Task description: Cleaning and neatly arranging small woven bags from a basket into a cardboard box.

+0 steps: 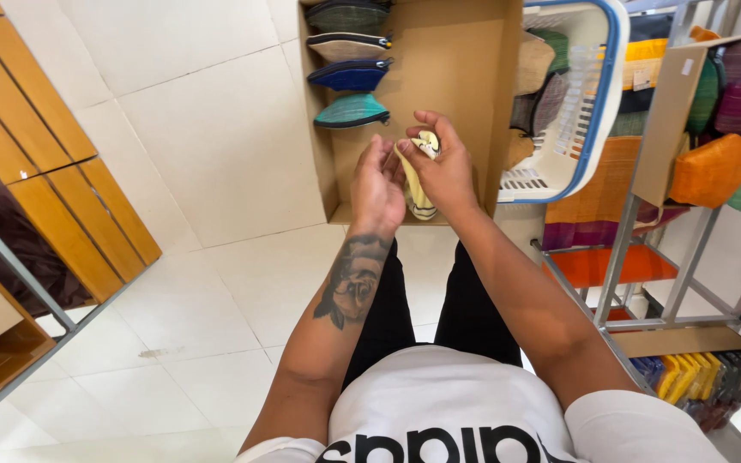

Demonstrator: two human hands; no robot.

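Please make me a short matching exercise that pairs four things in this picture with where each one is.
Things:
1. pale yellow pouch
2. row of four pouches
3. white basket
4. orange pouch

Places:
A. on the metal rack at the right
B. between both hands
C. along the cardboard box's left wall
D. just right of the cardboard box

Pairs: 1-B, 2-C, 3-D, 4-A
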